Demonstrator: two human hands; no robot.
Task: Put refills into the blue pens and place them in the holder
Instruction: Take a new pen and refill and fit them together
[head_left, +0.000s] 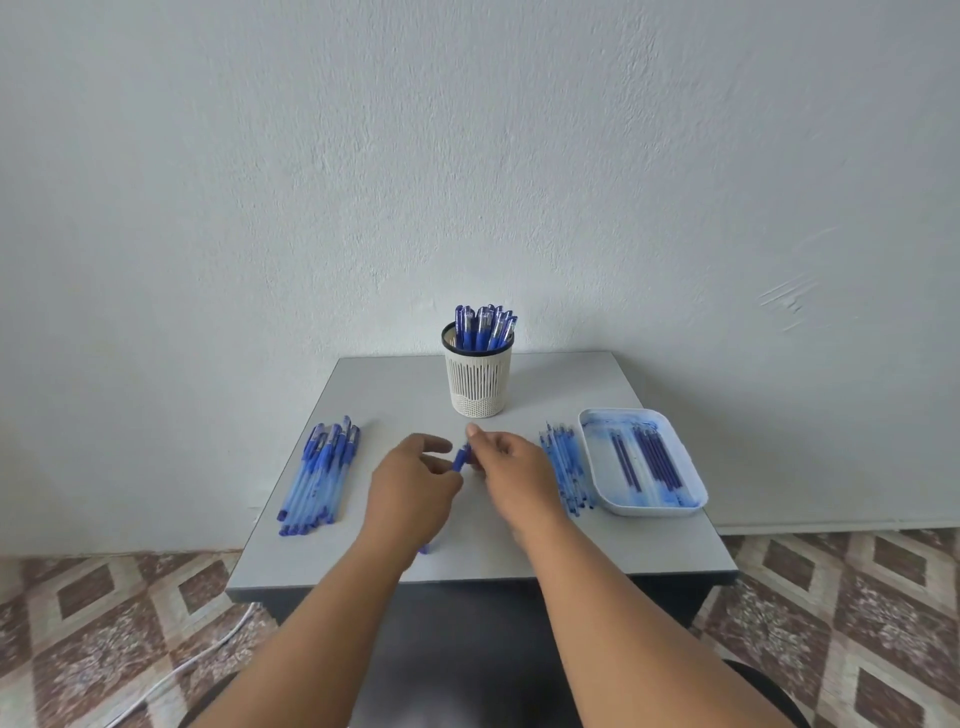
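On the far left of the small grey square table (395, 384) lies a bundle of translucent blue pens with dark blue caps and clips (321, 475), packed side by side and pointing toward the wall, well apart from both hands.

Next comes the left hand (415, 488), above the middle of the table. Its thumb and curled fingers close on the lower part of a single blue pen (460, 457); its index finger sticks out ahead, free of the pen. Most of the barrel is hidden under the palm, and a small blue bit, seemingly the pen's near end, shows below the wrist close to the table's front edge.

The dark blue upper end of that pen pokes up between the two hands, and the right hand (511, 467) pinches it from the other side with fingertips and thumb, one finger raised above the pinch. So the pen is held at both ends, slanting from the near edge up toward the holder.

Behind the hands, near the wall, stands the white slotted plastic pen holder with a dark rim (478, 382), upright and filled with capped blue pens (485, 327).

Just right of the right hand lies a row of clear blue pen barrels (566, 470), touching one another. Beside them sits a white rectangular tray stained with blue ink (691, 467), holding several thin dark blue refills (647, 457) laid lengthwise.
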